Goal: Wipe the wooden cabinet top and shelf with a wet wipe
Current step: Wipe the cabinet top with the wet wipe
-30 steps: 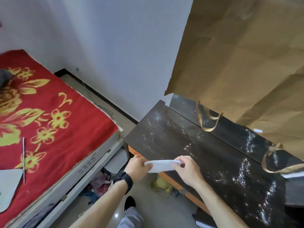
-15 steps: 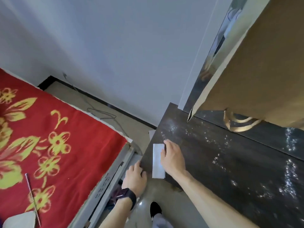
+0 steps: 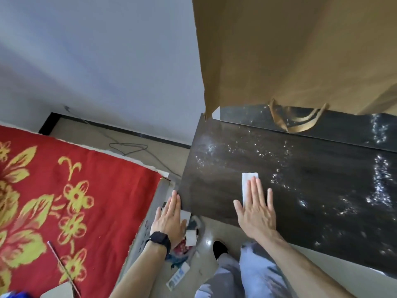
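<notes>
- The right hand (image 3: 257,211) lay flat, palm down, on the cabinet top (image 3: 214,179), fingers straight and a bit spread. Nothing was clenched or pinched; it was just pressing down.
- Under those fingers was the wet wipe (image 3: 247,176), folded into a narrow white strip. Its far end and left edge stuck out past the fingertips, and it sat flat on the dark wood, roughly mid-top and closer to the front edge.
- The left hand (image 3: 169,218) was loose and holding nothing, fingers straight, right by the cabinet's front left corner. The fingertips were up against the edge, but honestly I couldn't tell if they touched it.
- There was a black watch (image 3: 159,238) on that wrist.
- The wood had loads of shiny specks scattered over it, mostly toward the back and right.
- A big brown paper bag (image 3: 290,50) stood at the back of the top, its handles (image 3: 298,121) drooping down in front.
- A red blanket with yellow flowers (image 3: 75,190) was on the left, with a thin stick (image 3: 62,267) lying on it.
- A cable (image 3: 126,146) ran across the floor by the wall.
- Some clutter (image 3: 184,250) was piled on the floor between blanket and cabinet.
- Grey trousers (image 3: 247,274) and a dark shoe (image 3: 219,248) showed below.
</notes>
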The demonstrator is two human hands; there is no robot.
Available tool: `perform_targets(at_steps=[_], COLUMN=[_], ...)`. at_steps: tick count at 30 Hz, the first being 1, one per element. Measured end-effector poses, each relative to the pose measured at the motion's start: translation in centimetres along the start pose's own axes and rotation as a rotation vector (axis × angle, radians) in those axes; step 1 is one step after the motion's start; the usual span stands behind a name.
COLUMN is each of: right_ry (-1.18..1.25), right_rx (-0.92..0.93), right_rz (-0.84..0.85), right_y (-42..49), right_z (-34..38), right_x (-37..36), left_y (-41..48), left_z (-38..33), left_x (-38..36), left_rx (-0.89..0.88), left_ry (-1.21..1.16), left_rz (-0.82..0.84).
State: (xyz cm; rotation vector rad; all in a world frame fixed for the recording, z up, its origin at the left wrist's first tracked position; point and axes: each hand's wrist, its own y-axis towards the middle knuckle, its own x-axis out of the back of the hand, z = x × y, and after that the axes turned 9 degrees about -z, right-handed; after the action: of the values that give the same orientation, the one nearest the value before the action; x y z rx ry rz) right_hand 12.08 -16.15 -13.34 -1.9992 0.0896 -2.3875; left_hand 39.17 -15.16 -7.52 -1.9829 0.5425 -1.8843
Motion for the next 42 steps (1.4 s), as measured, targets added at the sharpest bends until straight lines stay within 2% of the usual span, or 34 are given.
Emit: perform_targets(at_steps=[3, 9, 12, 14, 18, 20, 22, 25, 28, 31, 33, 36, 42], right_ry=[0.023, 0.050, 0.030, 0.020, -0.007, -0.006, 0.014, 0.036, 0.022, -0.012, -0.006, 0.050, 0.046], right_rx=[0.041, 0.619, 0.733, 0.608, 0.123, -0.038, -0.045, 0.249, 0.477, 0.559, 0.479, 0.199, -0.288], right_rz=[0.044, 0.098, 0.147, 0.116, 0.062, 0.032, 0.019, 0.051, 0.083, 0.086, 0.093, 0.088, -0.004], right_y=[-1.2, 2.3, 6.3, 8.8, 10.9, 9.7, 7.2, 4.1, 7.4, 13.6, 17.1, 20.0, 16.6], right_z=[0.2, 12.1, 14.0, 12.6, 5.7, 3.1, 3.3, 6.4, 10.3, 12.8, 12.6, 9.3, 1.1], right_x=[0.2, -1.9, -2.1, -1.6, -0.4, 0.2, 0.4, -0.7, -1.5, -1.6, -1.3, -0.3, 1.3], left_y=[-0.1, 0.3, 0.1, -0.1, -0.3, -0.3, -0.2, 0.4, 1.4, 1.9, 2.1, 2.5, 4.6], left_z=[-0.3, 0.5, 1.8, 1.9, 1.3, 1.1, 1.1, 0.9, 0.6, 0.3, 0.2, 0.2, -1.7], left_x=[-0.2, -1.6, -2.4, -2.5, -1.8, -1.6, -1.5, -1.5, -1.5, -1.7, -1.6, -1.2, 0.4], left_rx=[0.024, 0.029, 0.023, 0.017, 0.033, 0.042, 0.049, 0.038, 0.032, 0.051, 0.061, 0.045, -0.008], left_ry=[-0.047, -0.016, -0.017, -0.029, -0.057, -0.076, -0.104, -0.112, -0.099, -0.091, -0.093, -0.069, -0.057], left_rz=[-0.018, -0.053, -0.049, -0.058, -0.044, -0.048, -0.065, -0.135, -0.162, -0.164, -0.162, -0.141, -0.181])
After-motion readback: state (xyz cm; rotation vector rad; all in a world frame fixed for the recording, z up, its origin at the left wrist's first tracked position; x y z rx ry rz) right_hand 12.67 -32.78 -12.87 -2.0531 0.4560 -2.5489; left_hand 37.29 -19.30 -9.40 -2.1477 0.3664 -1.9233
